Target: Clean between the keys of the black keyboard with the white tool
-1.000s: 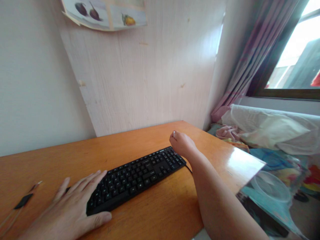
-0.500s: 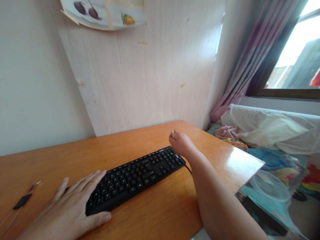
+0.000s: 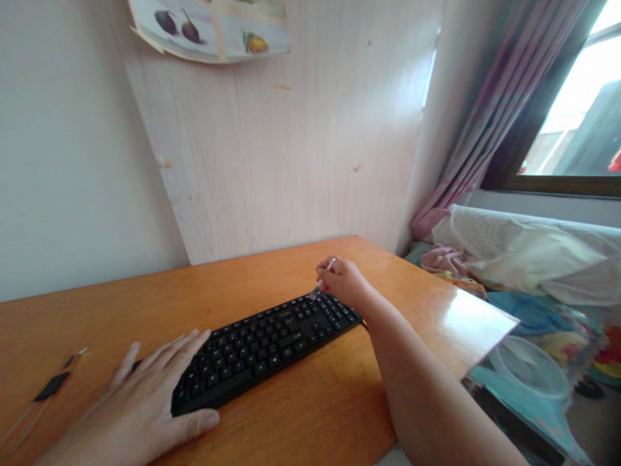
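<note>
A black keyboard (image 3: 262,343) lies at a slant on the wooden table. My left hand (image 3: 140,401) spans its left end, thumb along the near edge and fingers spread over the far corner, holding it. My right hand (image 3: 339,278) is above the keyboard's far right part, fingers closed around a small brush (image 3: 324,279) with a white handle. The brush leans, and its greyish tip meets the keys of the top rows, left of the number pad. My right hand and wrist hide part of the number pad.
A thin cable with a black piece (image 3: 52,387) lies on the table (image 3: 121,304) at left. Beyond the table's right edge are a clear plastic tub (image 3: 528,369), bags and heaped cloth (image 3: 524,259). A panelled wall (image 3: 291,162) with a fruit picture (image 3: 208,32) stands behind.
My right hand has moved left with the brush, from the number pad to the keys beside it, and the brush now leans more. My left hand stays on the keyboard. The view has shifted slightly.
</note>
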`<state>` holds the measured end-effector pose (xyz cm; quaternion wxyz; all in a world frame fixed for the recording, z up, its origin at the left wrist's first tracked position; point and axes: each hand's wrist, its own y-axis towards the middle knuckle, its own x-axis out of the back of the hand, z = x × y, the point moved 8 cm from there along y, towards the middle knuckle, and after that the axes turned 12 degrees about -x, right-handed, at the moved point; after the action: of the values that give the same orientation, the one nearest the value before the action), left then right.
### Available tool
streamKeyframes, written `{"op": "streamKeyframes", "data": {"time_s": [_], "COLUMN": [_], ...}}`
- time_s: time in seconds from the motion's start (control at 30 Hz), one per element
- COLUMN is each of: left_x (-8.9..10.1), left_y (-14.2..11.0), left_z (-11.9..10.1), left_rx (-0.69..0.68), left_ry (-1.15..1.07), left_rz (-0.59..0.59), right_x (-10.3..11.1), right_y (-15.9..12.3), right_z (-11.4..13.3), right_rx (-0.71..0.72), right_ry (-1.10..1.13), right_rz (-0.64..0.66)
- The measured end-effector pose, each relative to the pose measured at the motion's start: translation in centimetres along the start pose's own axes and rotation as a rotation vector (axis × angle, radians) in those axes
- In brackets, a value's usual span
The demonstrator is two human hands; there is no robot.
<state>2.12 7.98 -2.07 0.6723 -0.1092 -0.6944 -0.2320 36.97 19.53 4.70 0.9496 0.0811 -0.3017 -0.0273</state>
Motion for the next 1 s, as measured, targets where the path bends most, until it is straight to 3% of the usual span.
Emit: {"op": "streamKeyframes", "data": {"time_s": [0.1,0.3,0.4,0.47,0.57,0.7,0.83,1.0], "left_x": [0.0,0.2,0.2,0.1,0.2,0.1,0.1,0.2], "left_y": [-0.1,0.1,0.1,0.1,0.1,-0.1,-0.1,-0.1], "left_z": [0.0,-0.5,-0.6,-0.7,-0.7,-0.4,-0.3,-0.5], "left_rx": [-0.009,0.004,0.039,0.050,0.028,-0.001,-0.017,0.009], "left_ry": [-0.004,-0.006,-0.006,-0.009,-0.016,-0.018,-0.012,-0.012], "left_rz": [0.002,0.036,0.088,0.115,0.087,0.032,0.004,0.056], "right_x": [-0.4,3.6,4.2,3.5,1.6,0.2,1.9,4.7], "right_y": [0.2,0.2,-0.2,-0.4,-0.6,-0.6,-0.5,-0.8], "right_z": [-0.3,-1.0,-0.8,-0.2,0.3,0.1,0.0,-0.2], "right_rx": [-0.033,-0.132,-0.149,-0.090,-0.016,-0.062,-0.077,-0.209], "right_ry": [-0.015,-0.241,-0.357,-0.338,-0.125,0.096,-0.123,-0.437], "right_rz": [0.010,-0.241,-0.300,-0.262,-0.093,0.067,-0.080,-0.285]}}
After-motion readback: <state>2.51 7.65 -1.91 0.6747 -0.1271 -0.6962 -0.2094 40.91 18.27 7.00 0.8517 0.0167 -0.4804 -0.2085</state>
